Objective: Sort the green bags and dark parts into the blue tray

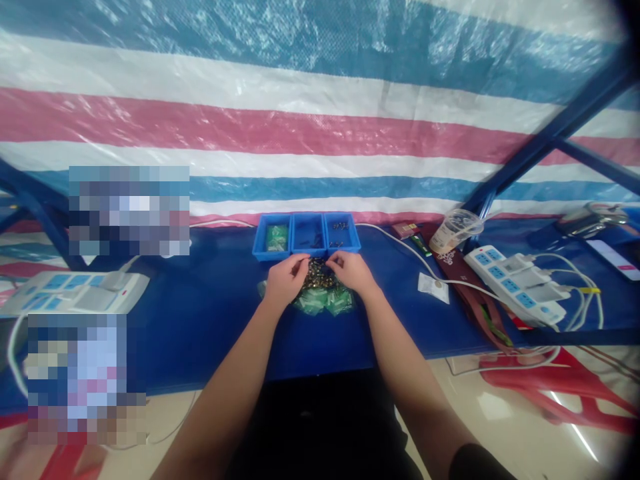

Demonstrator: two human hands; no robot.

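Note:
My left hand (287, 278) is at the left edge of a pile of small brass-coloured metal pieces (318, 275), thumb and fingers drawn together. Across the pile, my right hand (354, 272) is closed in a pinch, its fingertips over the upper right edge. Whatever either hand holds is too small to make out. Green-tinted clear plastic bags (320, 301) lie at the near side of the pile. Just beyond the hands stands a blue three-part bin (273, 255). Its left part holds a green packet (277, 237); a few small dark pieces (341, 227) lie in the other parts.
On the blue table (320, 347), a white power strip (515, 283) with plugs and a plastic cup (453, 232) stand right, near a dark red strap bag (467, 293) and small white packet (433, 287). Another power strip (75, 290) lies left. A striped tarp (320, 127) hangs behind.

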